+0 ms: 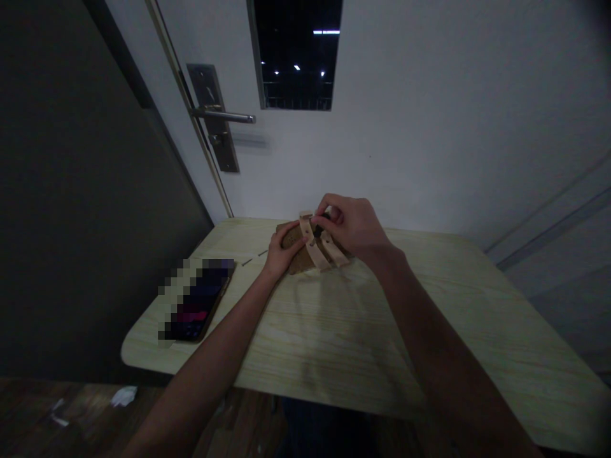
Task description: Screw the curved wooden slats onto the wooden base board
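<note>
A flat brown piece (301, 259), cork-like in look and too dim to name surely, lies near the back of the table. Two pale strips cross it, a left strip (315, 252) and a right strip (337, 253), both with small dark holes or studs. My left hand (280, 253) is closed on the piece's left end, thumb on top beside the left strip. Above the strips, my right hand (351, 222) is in a pinch, thumb and forefinger together by a small dark spot between the strips. What those fingertips hold is too small to make out.
Two thin nail-like pins (247, 261) lie left of my left hand. A phone (200, 305) with a lit screen rests at the table's left side. Behind the pale wood table (296, 343) stands a white door with a metal handle (224, 116) and a dark window.
</note>
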{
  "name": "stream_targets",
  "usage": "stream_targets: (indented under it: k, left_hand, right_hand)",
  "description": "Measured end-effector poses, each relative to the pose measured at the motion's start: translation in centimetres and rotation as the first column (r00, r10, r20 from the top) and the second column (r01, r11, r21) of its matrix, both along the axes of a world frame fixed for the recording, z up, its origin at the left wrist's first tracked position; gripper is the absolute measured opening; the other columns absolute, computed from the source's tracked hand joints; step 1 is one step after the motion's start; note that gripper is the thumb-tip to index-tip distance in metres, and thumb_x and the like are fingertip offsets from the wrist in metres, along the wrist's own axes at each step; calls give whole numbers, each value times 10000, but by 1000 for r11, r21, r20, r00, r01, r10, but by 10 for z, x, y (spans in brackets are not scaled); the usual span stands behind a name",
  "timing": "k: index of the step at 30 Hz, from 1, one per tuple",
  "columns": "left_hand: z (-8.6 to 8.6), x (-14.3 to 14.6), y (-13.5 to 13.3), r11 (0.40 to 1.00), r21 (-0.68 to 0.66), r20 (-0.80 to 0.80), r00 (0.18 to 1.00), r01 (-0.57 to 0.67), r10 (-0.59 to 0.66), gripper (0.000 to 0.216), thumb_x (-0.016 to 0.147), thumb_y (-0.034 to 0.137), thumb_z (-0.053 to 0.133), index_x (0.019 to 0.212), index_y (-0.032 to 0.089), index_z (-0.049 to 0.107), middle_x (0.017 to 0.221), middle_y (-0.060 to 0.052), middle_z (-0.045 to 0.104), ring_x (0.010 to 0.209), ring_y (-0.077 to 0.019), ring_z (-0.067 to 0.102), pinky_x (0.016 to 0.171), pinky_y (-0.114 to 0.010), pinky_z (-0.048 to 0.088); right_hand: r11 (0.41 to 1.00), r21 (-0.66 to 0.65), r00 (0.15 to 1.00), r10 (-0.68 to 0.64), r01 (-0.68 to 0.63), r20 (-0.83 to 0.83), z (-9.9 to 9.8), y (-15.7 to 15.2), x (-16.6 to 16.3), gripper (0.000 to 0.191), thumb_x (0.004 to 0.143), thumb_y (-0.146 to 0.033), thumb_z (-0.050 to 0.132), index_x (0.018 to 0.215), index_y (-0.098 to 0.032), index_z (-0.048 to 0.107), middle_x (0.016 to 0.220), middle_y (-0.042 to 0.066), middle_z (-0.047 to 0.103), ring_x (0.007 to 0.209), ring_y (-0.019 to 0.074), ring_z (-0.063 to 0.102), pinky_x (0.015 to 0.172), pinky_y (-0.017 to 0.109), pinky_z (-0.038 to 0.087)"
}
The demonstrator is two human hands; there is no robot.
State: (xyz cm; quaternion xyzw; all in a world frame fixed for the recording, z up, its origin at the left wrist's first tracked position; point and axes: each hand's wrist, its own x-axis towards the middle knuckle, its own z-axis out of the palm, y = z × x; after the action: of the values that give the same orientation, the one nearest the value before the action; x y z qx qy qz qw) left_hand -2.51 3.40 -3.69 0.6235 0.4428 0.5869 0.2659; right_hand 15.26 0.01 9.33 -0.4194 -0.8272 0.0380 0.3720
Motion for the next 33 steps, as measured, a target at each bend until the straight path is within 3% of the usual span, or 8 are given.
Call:
stream_targets:
  k: [7, 12, 20, 27, 30, 33]
  left_hand:
    - [-1, 0, 1, 1000, 4, 6, 1000, 11, -12, 440, 734, 386, 730, 1140, 245, 637, 1210, -58, 631, 1154, -233, 557, 1053, -429, 400]
    - [-4, -1, 4, 1000, 2, 14, 1000, 2, -2, 439, 730, 394, 733, 1135, 253, 639, 1204, -61, 633, 1145, -235, 563, 1047, -436, 407]
    - [-3, -1, 3, 1000, 1, -5, 1000, 1, -1, 441, 731, 386, 733, 1139, 251, 637, 1206, -63, 633, 1142, -238, 564, 1051, -446, 399]
    - [-3, -1, 2, 1000, 5, -6, 1000, -5, 5, 443, 730, 397, 731, 1142, 266, 636, 1209, -56, 627, 1144, -241, 555, 1046, -445, 399]
    - [-3, -1, 1, 1000, 9, -14, 1000, -4, 4, 439, 735, 399, 726, 1145, 269, 636, 1203, -53, 625, 1137, -239, 554, 1043, -441, 400]
    - [-2, -1, 0, 1000, -3, -8, 1000, -5, 5, 443, 731, 390, 731, 1145, 263, 637, 1199, -55, 626, 1132, -241, 556, 1040, -440, 403]
  right_hand:
    - [994, -41, 994, 104, -104, -21, 2, 4, 1, 198, 831, -134, 555, 887, -190, 737, 845, 29, 739, 740, 139, 653, 707, 249, 467]
    - [997, -40, 996, 69, -67, 49, 5, 0, 3, 339, 805, -72, 492, 1008, -188, 738, 919, 35, 748, 763, 153, 671, 731, 268, 495]
    - [999, 6, 994, 43, -44, 102, 3, 0, 5, 330, 815, -99, 479, 1037, -178, 710, 883, 41, 732, 743, 151, 647, 710, 264, 468]
    - [999, -32, 996, -34, 37, 79, 4, 0, 6, 131, 827, -238, 593, 889, -154, 673, 725, 40, 673, 646, 144, 586, 643, 265, 414]
    - [999, -34, 998, -26, 28, 54, 3, 1, 5, 125, 815, -290, 624, 801, -166, 638, 687, 24, 641, 625, 134, 561, 624, 258, 392]
    - [1000, -18, 999, 27, -26, 40, 2, 1, 3, 97, 828, -271, 598, 867, -185, 621, 667, -5, 607, 613, 121, 543, 615, 246, 373]
